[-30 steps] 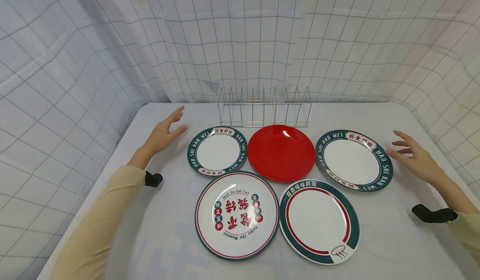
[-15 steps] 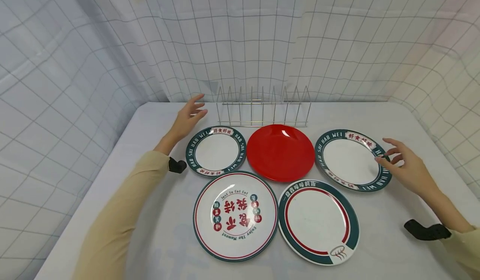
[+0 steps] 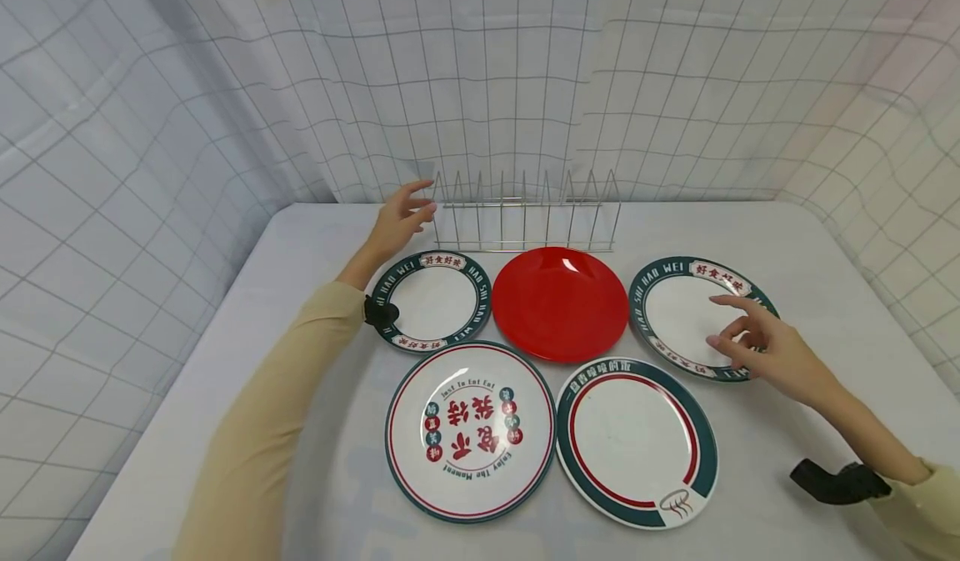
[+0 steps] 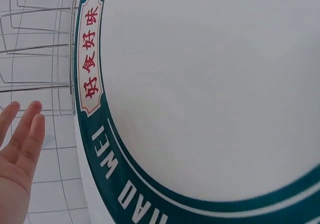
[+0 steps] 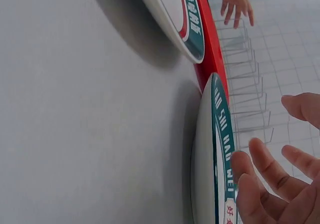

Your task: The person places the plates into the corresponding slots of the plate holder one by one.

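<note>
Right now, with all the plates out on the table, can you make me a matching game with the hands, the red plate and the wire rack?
Things:
1. red plate
2. wire rack
3. left hand
4. right hand

Clues:
A. near the wire rack's left end
B. seen over the rightmost plate in the head view
C. in the middle of the row nearest the wire rack
D. made of thin metal bars

Right pairs: 1-C, 2-D, 3-A, 4-B

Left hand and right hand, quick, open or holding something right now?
Left hand: open, holding nothing, beside the wire rack.
Right hand: open, holding nothing, over the rear right plate.
</note>
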The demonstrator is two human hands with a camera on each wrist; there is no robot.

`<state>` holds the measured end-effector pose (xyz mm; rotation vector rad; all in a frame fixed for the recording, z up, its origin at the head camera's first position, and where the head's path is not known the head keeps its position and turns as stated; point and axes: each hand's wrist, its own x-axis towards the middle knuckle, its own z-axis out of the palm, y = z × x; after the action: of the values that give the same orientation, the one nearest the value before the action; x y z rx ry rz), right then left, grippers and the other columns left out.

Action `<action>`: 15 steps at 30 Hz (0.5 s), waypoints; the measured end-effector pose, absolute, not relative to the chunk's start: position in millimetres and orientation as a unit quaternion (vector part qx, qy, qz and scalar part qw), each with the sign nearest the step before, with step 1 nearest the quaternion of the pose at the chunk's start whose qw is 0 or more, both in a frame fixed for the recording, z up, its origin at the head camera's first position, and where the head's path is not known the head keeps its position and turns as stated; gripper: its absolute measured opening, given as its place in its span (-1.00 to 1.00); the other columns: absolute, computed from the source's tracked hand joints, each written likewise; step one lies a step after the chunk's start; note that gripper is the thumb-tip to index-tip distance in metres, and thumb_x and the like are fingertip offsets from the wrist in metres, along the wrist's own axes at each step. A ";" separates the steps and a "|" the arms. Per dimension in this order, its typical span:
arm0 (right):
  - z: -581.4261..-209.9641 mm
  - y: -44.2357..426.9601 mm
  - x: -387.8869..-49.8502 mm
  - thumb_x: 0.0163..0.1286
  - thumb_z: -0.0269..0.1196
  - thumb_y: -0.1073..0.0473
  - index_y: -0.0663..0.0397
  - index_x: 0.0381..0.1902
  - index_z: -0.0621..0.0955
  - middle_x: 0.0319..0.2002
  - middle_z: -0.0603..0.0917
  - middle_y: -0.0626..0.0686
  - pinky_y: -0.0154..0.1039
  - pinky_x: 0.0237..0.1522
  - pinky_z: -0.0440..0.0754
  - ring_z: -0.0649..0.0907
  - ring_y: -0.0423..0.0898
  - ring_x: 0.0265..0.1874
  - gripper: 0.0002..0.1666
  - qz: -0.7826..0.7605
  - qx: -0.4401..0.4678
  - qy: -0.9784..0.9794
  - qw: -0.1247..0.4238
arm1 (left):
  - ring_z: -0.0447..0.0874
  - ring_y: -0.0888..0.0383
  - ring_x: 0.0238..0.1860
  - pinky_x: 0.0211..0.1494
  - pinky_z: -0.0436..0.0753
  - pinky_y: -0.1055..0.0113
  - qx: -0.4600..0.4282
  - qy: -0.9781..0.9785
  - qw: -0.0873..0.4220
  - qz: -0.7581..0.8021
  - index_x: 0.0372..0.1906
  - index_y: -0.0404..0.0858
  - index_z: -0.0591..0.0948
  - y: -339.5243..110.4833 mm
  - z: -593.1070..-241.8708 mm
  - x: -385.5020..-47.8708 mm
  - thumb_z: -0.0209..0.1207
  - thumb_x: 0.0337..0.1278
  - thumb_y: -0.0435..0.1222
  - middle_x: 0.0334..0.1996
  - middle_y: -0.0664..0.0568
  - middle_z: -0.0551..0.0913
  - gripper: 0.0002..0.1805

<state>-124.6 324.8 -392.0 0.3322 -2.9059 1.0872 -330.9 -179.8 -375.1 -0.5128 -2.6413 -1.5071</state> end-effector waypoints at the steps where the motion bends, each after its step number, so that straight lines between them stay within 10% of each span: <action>1: -391.4 322.6 -123.2 0.33 0.27 0.13 -0.01 0.39 0.28 -0.35 0.57 -0.12 -0.33 -0.61 0.57 0.59 -0.22 -0.57 -0.29 0.357 0.113 -0.927 -0.004 | 0.58 -0.24 0.08 0.12 0.60 -0.03 -0.166 -0.854 0.025 -0.492 0.45 -0.21 0.21 -177.4 -371.6 -328.9 0.01 0.42 -0.23 0.25 -0.33 0.46 -0.42; 15: -388.6 302.5 -102.2 0.37 0.24 0.11 -0.04 0.43 0.17 -0.19 0.62 0.15 -0.25 -0.54 0.65 0.67 -0.16 -0.50 -0.24 0.410 0.159 -0.880 -0.179 | 0.66 -0.33 -0.11 0.05 0.67 0.08 -0.144 -0.841 -0.005 -0.522 0.43 -0.28 0.24 -164.0 -356.8 -322.1 -0.05 0.45 -0.30 0.06 -0.40 0.58 -0.49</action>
<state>-102.2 302.5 -388.6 0.5662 -3.1322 1.4582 -322.1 -164.0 -356.8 -0.4546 -2.6493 -1.6454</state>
